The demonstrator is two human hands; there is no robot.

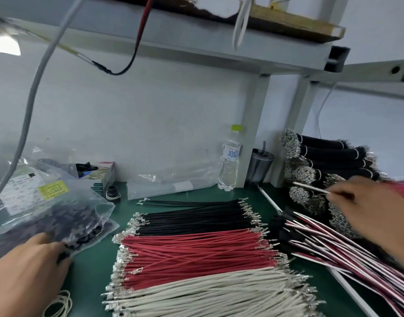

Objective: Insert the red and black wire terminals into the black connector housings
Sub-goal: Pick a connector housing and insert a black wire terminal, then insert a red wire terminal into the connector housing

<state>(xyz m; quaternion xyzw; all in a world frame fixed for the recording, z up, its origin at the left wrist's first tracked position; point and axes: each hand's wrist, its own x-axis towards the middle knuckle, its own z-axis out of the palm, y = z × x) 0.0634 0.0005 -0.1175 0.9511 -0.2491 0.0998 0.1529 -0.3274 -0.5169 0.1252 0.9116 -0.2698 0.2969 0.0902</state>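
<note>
Left hand: the left hand (24, 275) lies at the near left edge of the green surface (95, 266), fingers bent onto the mouth of a clear bag of black connector housings (65, 223); motion blur hides whether it pinches one.
Right hand: the right hand (368, 209) hangs over the right side of the surface, thumb and fingertips pinching a thin white wire (311, 188) that points toward the back left.
Under the right hand: a fan of finished red-white-black wire sets (333, 245), their black housings toward the middle of the surface.
Black wires: a flat row of black wires (191, 218) with metal terminals at both ends, mid-surface.
Red wires: the red wires (196, 255) lie just in front of the black row, touching it.
White wires: a row of white wires (207, 291) at the near edge.
Back right corner: stacked bundles of black wires (333, 156).
Back edge: a water bottle (229, 163) and a dark tumbler (261, 165) stand upright.
Near left corner: loose rubber bands (59, 305).
</note>
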